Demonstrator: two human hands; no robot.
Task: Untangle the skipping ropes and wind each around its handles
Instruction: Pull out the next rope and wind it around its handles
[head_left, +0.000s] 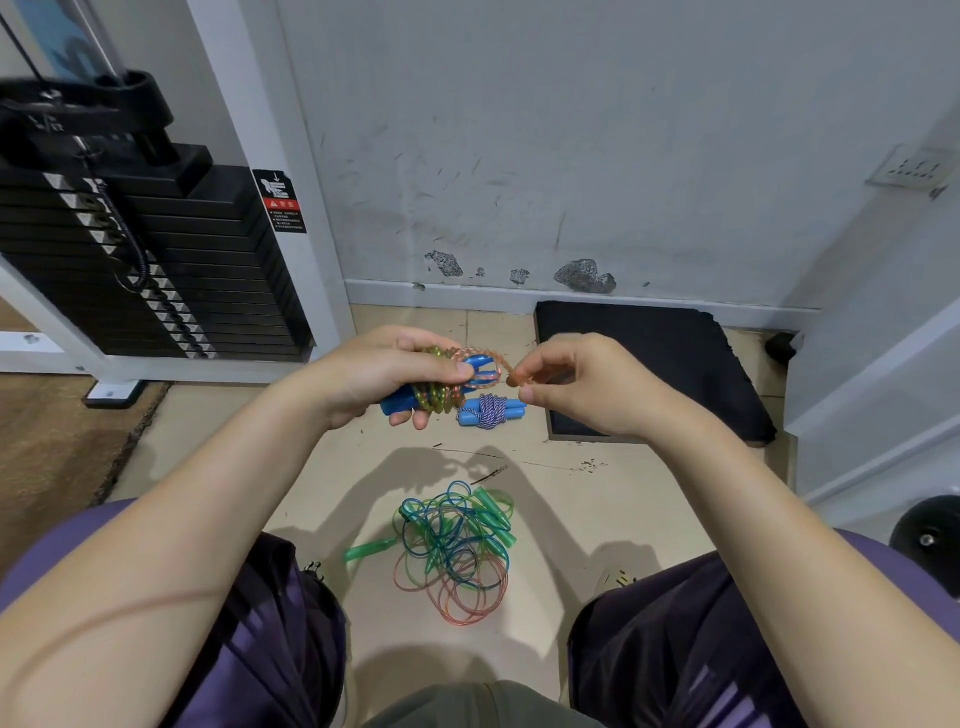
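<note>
Both hands raised: left (374, 376) grips wound blue handles (402, 400), right (582, 384) pinches orange rope end (514, 379).

Bare forearms, dark purple-striped shorts (270, 649), an olive shirt hem (483, 706), pale shoes (615, 577).

Warning sticker (281, 201) on weight stack (156, 270) — hand pictogram, text too small.

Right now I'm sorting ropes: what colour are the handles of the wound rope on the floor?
Light blue handles, head view.
</note>
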